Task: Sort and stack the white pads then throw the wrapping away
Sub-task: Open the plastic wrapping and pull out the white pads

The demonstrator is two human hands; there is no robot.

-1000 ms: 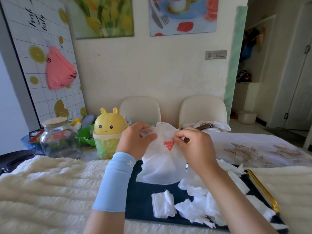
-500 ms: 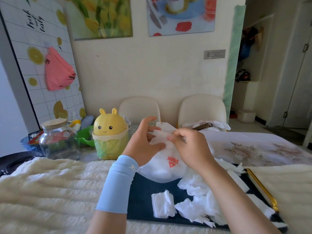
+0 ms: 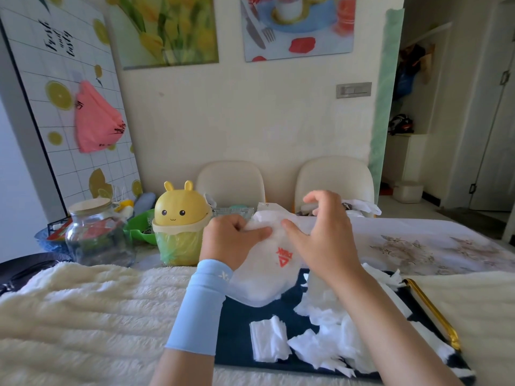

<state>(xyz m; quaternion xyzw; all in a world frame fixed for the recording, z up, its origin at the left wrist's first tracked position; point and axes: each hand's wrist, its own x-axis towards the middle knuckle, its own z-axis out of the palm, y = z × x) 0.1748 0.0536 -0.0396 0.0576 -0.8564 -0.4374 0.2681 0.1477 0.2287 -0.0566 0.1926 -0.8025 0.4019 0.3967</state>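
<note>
From the head camera, the left hand [image 3: 234, 240], in a light blue sleeve [image 3: 200, 310], had its fingers curled tight into the crumpled top of the plastic wrapping [image 3: 262, 282], a translucent white bag with a red logo, held up above the far end of the dark tray [image 3: 239, 324]. The right hand [image 3: 323, 235] laid its thumb on the same crumple. Its fingers arched over the far side, where the hand itself hid any contact, so I could not tell whether it was gripping. On the tray's near part a small stack of white pads [image 3: 269, 341] sat left of a loose heap of pads [image 3: 320, 349], partly covered by the right forearm. The yellow bunny-eared bin [image 3: 181, 215] stood left of the hands, beside a glass jar [image 3: 94, 232].
</note>
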